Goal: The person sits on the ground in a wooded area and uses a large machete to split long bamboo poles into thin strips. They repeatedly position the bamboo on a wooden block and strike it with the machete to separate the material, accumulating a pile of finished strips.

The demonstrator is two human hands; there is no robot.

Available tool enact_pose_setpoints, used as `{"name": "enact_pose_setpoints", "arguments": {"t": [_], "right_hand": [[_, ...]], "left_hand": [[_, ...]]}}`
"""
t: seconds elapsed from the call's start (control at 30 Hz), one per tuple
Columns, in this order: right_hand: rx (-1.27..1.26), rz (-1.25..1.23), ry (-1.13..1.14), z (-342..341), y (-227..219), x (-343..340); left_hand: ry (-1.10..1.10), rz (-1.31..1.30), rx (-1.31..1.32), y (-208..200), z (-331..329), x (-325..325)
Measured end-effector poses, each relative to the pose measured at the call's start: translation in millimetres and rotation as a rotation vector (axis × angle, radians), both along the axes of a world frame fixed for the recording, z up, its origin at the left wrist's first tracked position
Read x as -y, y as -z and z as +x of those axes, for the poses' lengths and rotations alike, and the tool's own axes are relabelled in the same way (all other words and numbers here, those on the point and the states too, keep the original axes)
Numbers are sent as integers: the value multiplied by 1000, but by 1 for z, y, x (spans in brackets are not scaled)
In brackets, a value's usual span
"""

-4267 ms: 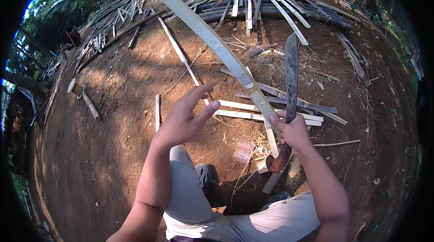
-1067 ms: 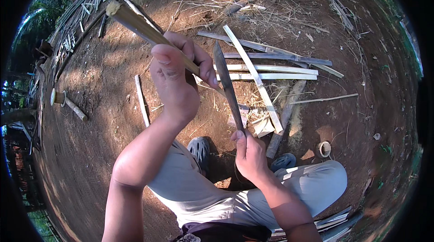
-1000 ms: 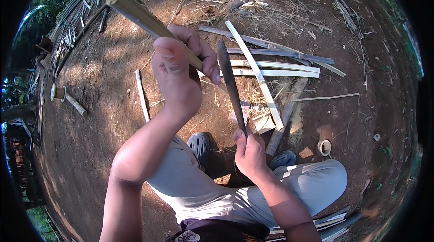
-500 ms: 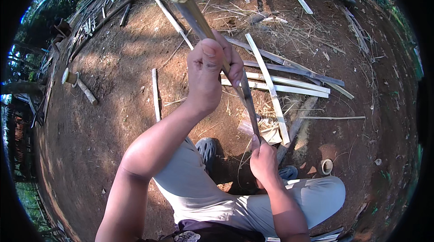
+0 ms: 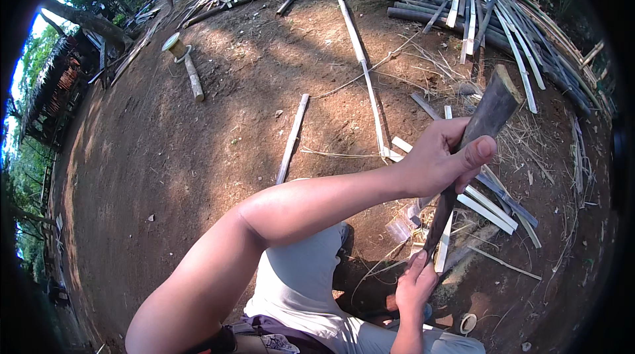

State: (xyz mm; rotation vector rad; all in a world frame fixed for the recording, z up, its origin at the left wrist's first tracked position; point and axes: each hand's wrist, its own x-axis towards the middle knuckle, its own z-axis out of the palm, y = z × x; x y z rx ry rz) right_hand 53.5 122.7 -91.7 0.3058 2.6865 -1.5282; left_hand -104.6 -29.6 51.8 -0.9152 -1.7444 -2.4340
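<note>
A split length of bamboo (image 5: pixel 491 108) with a dark outer face slants in front of me, its cut end up and to the right. My left hand (image 5: pixel 451 159) is wrapped round its upper part, thumb across it. Lower down, my right hand (image 5: pixel 417 281) grips the narrower end, thumb lying along the bamboo. Pale split strips (image 5: pixel 488 210) lie on the ground just beyond my hands. Beside the bamboo's lower part sits a clear plastic container (image 5: pixel 399 228), partly hidden among shavings.
Brown earth (image 5: pixel 198 155) spreads to the left, where a spool-like object (image 5: pixel 173 44) lies by a short stick (image 5: pixel 194 79). Long strips (image 5: pixel 350 23) cross the ground ahead. A large bamboo pile (image 5: pixel 522 30) fills the far right. Near my right knee lies a pale ring (image 5: pixel 467 323).
My view has swung left, so hands and ground things sit differently in the picture. The bamboo now leans right and shows its broad dark face. Both hands still hold it.
</note>
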Motion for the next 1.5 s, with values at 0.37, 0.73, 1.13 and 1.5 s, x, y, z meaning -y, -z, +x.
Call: {"name": "enact_pose_setpoints", "arguments": {"t": [0.37,0.73,1.13,1.5], "right_hand": [[-54,14,31,10,5,5],[170,3,4,0,19,-4],[54,113,-10,-3,10,6],[76,109,37,13,60,-2]], "left_hand": [[134,71,36,4,-17,19],[126,-12,4,4,-12,16],[0,-113,52,-2,-14,11],[88,-108,34,0,-7,5]]}}
